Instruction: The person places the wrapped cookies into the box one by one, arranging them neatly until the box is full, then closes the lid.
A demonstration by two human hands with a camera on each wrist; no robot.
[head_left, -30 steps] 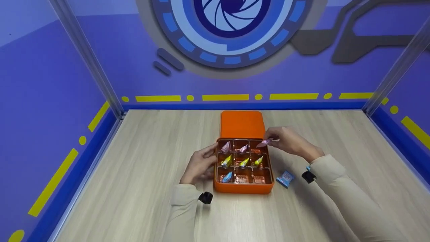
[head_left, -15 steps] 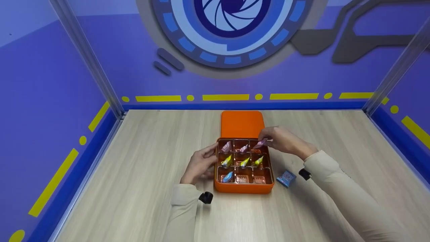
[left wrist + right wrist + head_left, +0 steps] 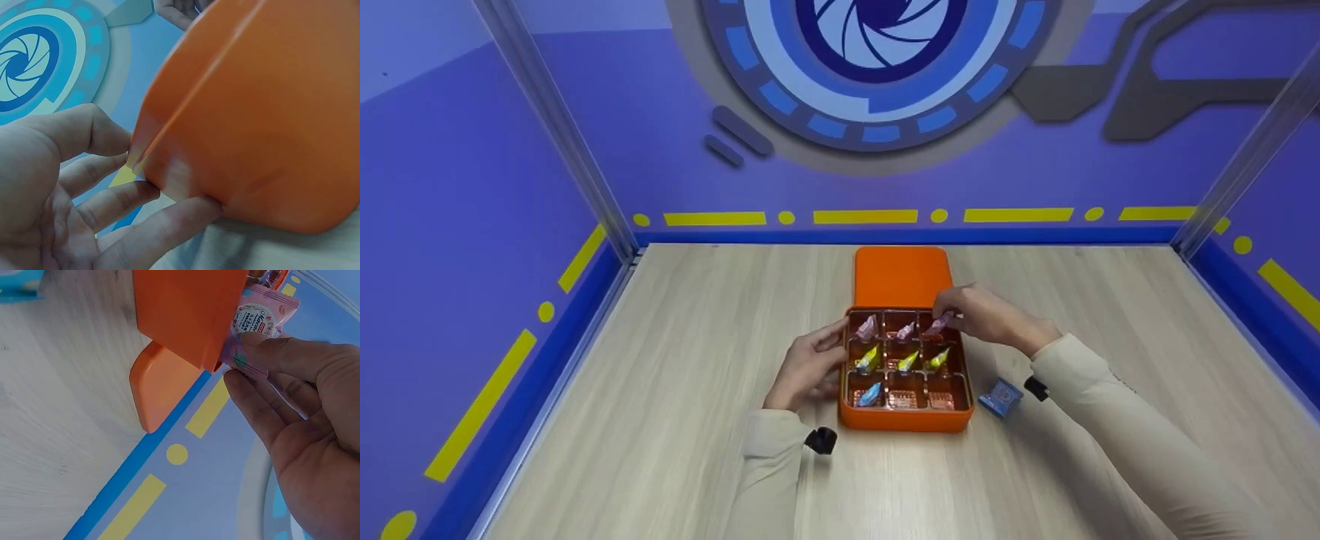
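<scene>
An orange box (image 3: 905, 421) with a clear divided insert stands on the table. My left hand (image 3: 806, 367) is at its left side; in the left wrist view, the fingertips touch the box's outer wall. My right hand (image 3: 994, 315) pinches a pink wrapped candy (image 3: 256, 320) between thumb and fingers, over the back right compartment. Two more pink candies (image 3: 867, 327) occupy the rest of the back row. The middle row has yellow candies (image 3: 908, 361), one per compartment. A blue candy (image 3: 870, 394) lies in the front left compartment; the other two front compartments hold none.
Another blue candy (image 3: 1001, 397) lies on the table to the right of the box. Directly behind the box is an orange lid (image 3: 901, 276). Blue printed panels (image 3: 765, 187) enclose the wooden table (image 3: 697, 315) at the back and sides.
My right hand has moved left and lowered the pink candy into the back right compartment's opening, still pinching it. The left hand and the box have stayed in place.
</scene>
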